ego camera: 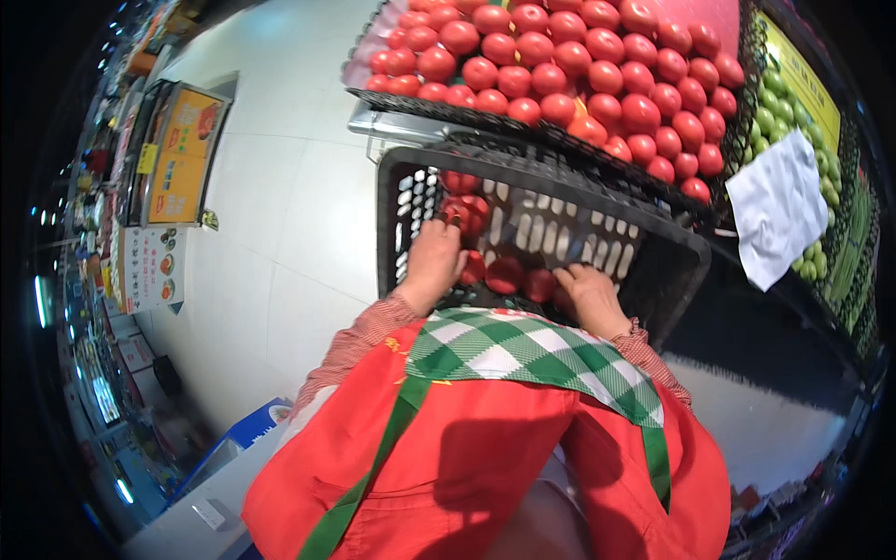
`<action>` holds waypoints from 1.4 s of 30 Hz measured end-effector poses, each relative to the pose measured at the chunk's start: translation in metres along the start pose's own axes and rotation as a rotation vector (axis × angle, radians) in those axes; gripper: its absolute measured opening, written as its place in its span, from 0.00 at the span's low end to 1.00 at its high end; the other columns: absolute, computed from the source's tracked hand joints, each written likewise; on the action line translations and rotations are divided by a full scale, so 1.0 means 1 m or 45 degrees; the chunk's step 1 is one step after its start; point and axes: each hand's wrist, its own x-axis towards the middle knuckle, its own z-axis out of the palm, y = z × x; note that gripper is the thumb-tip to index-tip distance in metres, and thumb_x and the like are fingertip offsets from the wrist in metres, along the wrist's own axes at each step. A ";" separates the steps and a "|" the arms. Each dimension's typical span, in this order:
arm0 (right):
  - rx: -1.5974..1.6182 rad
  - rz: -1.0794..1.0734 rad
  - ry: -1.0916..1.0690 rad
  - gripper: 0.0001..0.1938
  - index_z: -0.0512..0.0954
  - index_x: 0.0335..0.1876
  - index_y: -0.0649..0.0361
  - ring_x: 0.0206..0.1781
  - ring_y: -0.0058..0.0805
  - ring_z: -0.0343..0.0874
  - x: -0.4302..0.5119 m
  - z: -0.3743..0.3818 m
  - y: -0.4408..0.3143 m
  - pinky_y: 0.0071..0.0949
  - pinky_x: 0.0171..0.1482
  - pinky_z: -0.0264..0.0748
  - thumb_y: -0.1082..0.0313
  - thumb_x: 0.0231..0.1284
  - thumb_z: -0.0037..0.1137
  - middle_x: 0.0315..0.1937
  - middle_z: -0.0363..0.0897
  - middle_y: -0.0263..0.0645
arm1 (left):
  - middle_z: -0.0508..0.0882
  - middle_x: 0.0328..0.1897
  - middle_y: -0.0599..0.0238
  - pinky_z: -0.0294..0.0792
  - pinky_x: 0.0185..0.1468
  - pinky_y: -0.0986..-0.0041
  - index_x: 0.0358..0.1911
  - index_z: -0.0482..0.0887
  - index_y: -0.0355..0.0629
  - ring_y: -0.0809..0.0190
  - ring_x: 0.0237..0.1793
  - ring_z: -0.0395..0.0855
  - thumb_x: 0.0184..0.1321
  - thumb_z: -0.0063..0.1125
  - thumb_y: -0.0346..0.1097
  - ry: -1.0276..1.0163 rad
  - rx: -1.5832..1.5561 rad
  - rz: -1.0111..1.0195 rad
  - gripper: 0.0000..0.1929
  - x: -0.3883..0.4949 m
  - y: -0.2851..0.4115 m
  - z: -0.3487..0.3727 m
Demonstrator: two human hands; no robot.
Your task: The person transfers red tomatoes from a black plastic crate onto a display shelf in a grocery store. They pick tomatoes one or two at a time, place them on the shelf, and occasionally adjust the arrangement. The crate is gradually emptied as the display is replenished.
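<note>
A black plastic crate [535,168] with slotted walls stands in front of me, just below a tomato display. Several red tomatoes [504,275] lie inside it along the near side and at the left end. My left hand [434,259] reaches into the crate's left part, its fingertips on a tomato [469,210]; whether it grips the tomato is unclear. My right hand [591,297] is over the near side of the crate, fingers beside another tomato [540,285], their tips partly hidden. Above the crate, many tomatoes [602,77] are piled in rows on the display.
A black mesh edge [490,115] borders the tomato display. To the right are a white sheet [778,210], green round produce [780,112] and long green vegetables [850,245]. An orange sign [185,154] stands left across the pale floor. A white-and-blue box [238,455] is at lower left.
</note>
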 end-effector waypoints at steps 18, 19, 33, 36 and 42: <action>-0.216 0.089 -0.391 0.25 0.77 0.54 0.62 0.35 0.48 0.84 0.107 0.092 0.028 0.45 0.38 0.80 0.60 0.52 0.71 0.34 0.81 0.50 | 0.87 0.44 0.45 0.79 0.46 0.52 0.49 0.81 0.37 0.42 0.44 0.88 0.43 0.73 0.52 -0.141 -0.224 -0.374 0.32 0.074 -0.026 0.055; -0.214 0.096 -0.380 0.25 0.77 0.54 0.62 0.35 0.48 0.84 0.106 0.090 0.028 0.45 0.38 0.80 0.60 0.52 0.71 0.34 0.81 0.50 | 0.87 0.44 0.45 0.79 0.46 0.52 0.50 0.80 0.37 0.42 0.44 0.88 0.42 0.74 0.53 -0.107 -0.275 -0.392 0.34 0.074 -0.027 0.054; -0.035 0.214 -0.145 0.33 0.75 0.54 0.66 0.36 0.46 0.82 0.080 0.059 0.036 0.43 0.40 0.79 0.60 0.41 0.80 0.39 0.81 0.51 | 0.81 0.59 0.49 0.79 0.56 0.67 0.64 0.71 0.32 0.58 0.57 0.84 0.45 0.82 0.57 -0.200 -1.760 -0.578 0.48 0.060 -0.007 -0.021; 0.451 0.436 0.034 0.35 0.75 0.54 0.66 0.36 0.46 0.82 0.074 0.019 0.023 0.43 0.41 0.79 0.60 0.39 0.82 0.41 0.81 0.51 | 0.79 0.63 0.57 0.80 0.59 0.64 0.69 0.69 0.41 0.60 0.60 0.82 0.53 0.79 0.53 -0.322 -2.312 -0.435 0.44 0.052 0.004 -0.037; 1.318 0.290 0.326 0.46 0.63 0.74 0.60 0.64 0.36 0.74 0.076 -0.103 -0.035 0.37 0.62 0.77 0.66 0.47 0.76 0.64 0.67 0.43 | 0.81 0.60 0.61 0.83 0.54 0.62 0.69 0.69 0.44 0.60 0.55 0.85 0.53 0.80 0.55 -0.503 -2.686 -0.057 0.44 0.055 0.031 -0.083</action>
